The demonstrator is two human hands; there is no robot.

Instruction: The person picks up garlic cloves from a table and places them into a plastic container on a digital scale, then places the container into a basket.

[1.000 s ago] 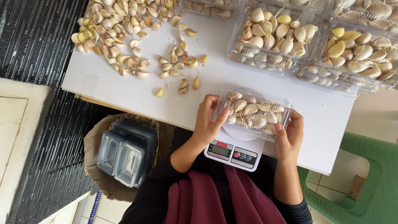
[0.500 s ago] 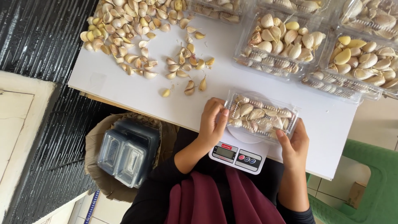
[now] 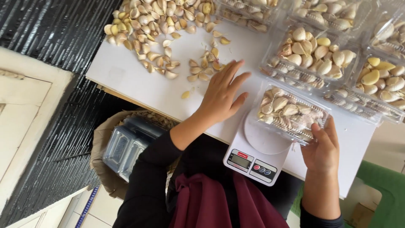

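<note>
Across the middle, a white counter (image 3: 139,80), running from near left to far right. At the far left of it, a loose pile of garlic cloves (image 3: 156,17), thinning into scattered ones toward the near edge. Along the far right, several filled clear trays (image 3: 316,55), side by side and touching. Below the counter at near left, a basket with a stack of empty trays (image 3: 126,145). At the near edge, a white kitchen scale (image 3: 253,156), display facing the person.

On the scale's round platter, a clear tray (image 3: 291,112) part-filled with cloves: seemingly a weighing step, with cloves being matched to the reading. Long axis lying roughly left to right, right end slightly nearer, open face upward, overhanging the platter on the right.

Hands well apart. Left hand (image 3: 221,95) flat and spread above the counter just beside the scattered cloves, holding nothing that shows. Right hand (image 3: 322,147) closed on the tray's near right corner, steadying it.

For any added clove, a light pinch and a level tray needed, lest the overhanging end tip.
</note>
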